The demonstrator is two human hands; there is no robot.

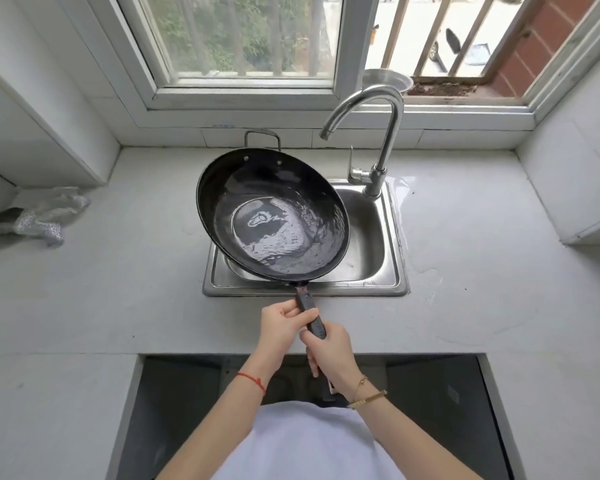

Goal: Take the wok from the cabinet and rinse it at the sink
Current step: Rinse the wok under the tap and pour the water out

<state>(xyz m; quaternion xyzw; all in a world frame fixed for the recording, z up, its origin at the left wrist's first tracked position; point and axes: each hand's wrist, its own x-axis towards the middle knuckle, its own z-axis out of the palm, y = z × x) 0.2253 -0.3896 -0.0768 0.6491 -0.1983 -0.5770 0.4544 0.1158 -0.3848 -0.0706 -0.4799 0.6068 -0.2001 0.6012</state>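
Wok: a black wok (pixel 274 216) was held over the sink (pixel 378 237), tilted so its inside faced the camera; it covered the left part of the basin and overhung the sink's left rim.
Water: a shallow pool lay in the bottom of the wok, with ripples and bright reflections across it.
Handles: a long dark handle (pixel 310 313) ran from the near rim toward the person; a small metal loop handle (pixel 262 135) stood at the far rim.
Left hand: the left hand (pixel 283 323) gripped the long handle close to the wok — fingers curled round it, thumb on top.
Right hand: the right hand (pixel 329 351) gripped the same handle just behind the left, fingers wrapped round its end.
Wrists: a red string (pixel 252 380) was on the left wrist, gold bracelets (pixel 366 396) on the right.
Tap: a curved metal tap (pixel 371 133) stood at the sink's far right corner, its spout ending above the wok's far right edge; no stream showed from it.
Worktop: the pale worktop (pixel 118 289) surrounded the sink — wet patches shone to the right of the basin.
Cloth: a silvery cloth (pixel 42 220) lay crumpled at the far left of the worktop, well apart from the sink.
Window: a window (pixel 246 39) was behind the sink, with a metal bowl (pixel 388 79) on its sill behind the tap.
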